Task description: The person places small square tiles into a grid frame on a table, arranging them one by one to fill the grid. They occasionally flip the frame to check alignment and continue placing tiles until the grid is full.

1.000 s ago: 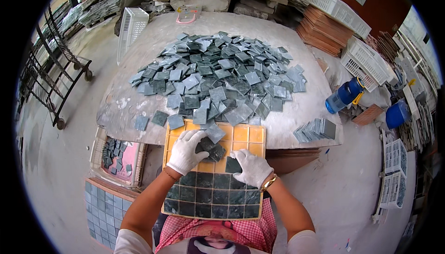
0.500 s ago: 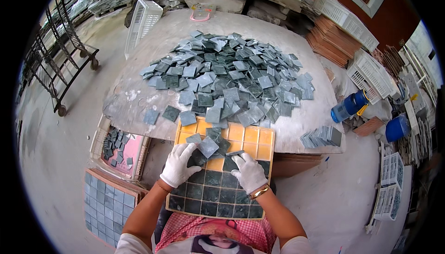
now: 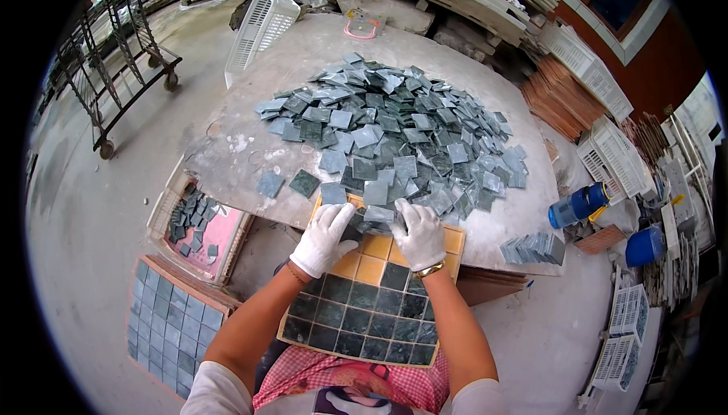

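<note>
A yellow gridded tray (image 3: pixel 370 272) lies tilted in front of me, its near rows filled with dark green square stone tiles (image 3: pixel 329 314) and several far cells bare. Both white-gloved hands are at the tray's far edge. Curled fingers of my left hand (image 3: pixel 324 241) close on the left side of a few loose stone tiles (image 3: pixel 378 216). My right hand (image 3: pixel 418 236) grips them from the right, thumb and fingers bent inward. Glove fingers partly hide these tiles. Just beyond spreads a large heap of loose grey-green tiles (image 3: pixel 394 123) on the worktable (image 3: pixel 235 123).
At the left are a crate of small tile pieces (image 3: pixel 199 225) and a stacked tiled panel (image 3: pixel 163 320). A leaning row of tiles (image 3: pixel 533 248) stands at the table's right corner, near a blue water jug (image 3: pixel 578 204). A wheeled black rack (image 3: pixel 114 74) stands far left.
Both hands have moved forward, away from me, to the tray's far edge. Loose tiles that lay over the middle cells have gone from there, baring yellow cells. The view has shifted slightly.
</note>
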A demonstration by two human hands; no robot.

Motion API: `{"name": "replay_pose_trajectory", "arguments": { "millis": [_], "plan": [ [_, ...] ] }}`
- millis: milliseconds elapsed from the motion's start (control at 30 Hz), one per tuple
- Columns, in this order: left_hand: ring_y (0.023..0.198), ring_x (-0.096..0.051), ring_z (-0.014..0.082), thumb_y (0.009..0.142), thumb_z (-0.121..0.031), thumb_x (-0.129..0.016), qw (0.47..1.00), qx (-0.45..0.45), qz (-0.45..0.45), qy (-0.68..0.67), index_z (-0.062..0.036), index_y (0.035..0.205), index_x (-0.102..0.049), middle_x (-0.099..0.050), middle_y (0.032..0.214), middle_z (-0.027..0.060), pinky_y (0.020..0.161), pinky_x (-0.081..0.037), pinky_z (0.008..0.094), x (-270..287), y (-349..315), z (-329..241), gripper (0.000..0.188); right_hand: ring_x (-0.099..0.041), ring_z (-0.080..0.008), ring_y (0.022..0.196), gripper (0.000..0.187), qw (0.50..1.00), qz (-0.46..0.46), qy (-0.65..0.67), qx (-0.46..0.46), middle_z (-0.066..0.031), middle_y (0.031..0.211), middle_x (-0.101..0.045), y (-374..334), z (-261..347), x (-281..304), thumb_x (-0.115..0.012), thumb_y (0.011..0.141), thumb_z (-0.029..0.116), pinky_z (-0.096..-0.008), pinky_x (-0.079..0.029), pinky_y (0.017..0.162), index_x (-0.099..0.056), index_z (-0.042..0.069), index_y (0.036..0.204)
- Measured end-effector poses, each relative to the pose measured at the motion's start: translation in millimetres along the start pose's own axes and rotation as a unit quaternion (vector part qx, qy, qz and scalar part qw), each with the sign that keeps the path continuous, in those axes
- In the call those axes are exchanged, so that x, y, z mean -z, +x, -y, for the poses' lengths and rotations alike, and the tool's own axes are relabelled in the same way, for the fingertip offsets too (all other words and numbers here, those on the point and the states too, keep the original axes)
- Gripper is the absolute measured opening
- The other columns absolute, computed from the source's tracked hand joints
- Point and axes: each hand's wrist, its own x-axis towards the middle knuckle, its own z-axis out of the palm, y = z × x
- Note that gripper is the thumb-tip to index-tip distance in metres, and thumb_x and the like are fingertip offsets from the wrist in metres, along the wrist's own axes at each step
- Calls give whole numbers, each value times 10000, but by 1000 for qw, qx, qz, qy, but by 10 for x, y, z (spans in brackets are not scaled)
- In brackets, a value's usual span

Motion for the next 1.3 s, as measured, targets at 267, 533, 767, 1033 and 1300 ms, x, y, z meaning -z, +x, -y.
{"name": "replay_pose_trajectory", "arguments": {
  "millis": [267,533,767,1033,1300],
  "plan": [
    [1032,-512,320,614,-119,-780,999,34,26,-20,-60,1312,-422,-550,1097,119,894,-434,410,265,-290,-54,786,-585,-287,987,505,1000,-18,11,-5,-91,1075,-594,40,5,375,-737,730,297,-391,-478,843,-567,89,1158],
    [1062,-495,336,642,-146,-767,993,67,83,-53,-84,1268,-471,-526,1129,128,897,-436,417,228,-574,-95,696,-604,-262,966,532,976,213,8,47,-76,1144,-545,-266,304,161,-759,698,331,-375,-511,793,-579,107,1146],
    [1065,-498,342,627,-162,-777,995,-10,96,-37,-56,1253,-476,-520,1145,138,910,-431,416,137,-467,-1,703,-639,-293,896,323,972,127,191,-44,-120,995,-663,-247,281,169,-604,847,177,-366,-495,814,-590,58,1146],
    [1034,-514,328,616,-184,-783,996,-11,90,-19,-52,1142,-535,-537,1114,116,872,-452,409,220,-440,74,597,-592,-312,907,272,969,181,162,-44,-118,967,-609,-397,300,63,-638,815,204,-377,-484,788,-638,47,1037],
    [997,-528,309,668,-176,-732,992,-46,117,-22,-76,1100,-531,-539,1044,103,858,-461,381,258,-391,53,486,-614,-295,885,364,975,196,94,-39,-103,1027,-593,-562,547,189,-644,823,259,-381,-499,755,-600,78,1135]
  ]
}}
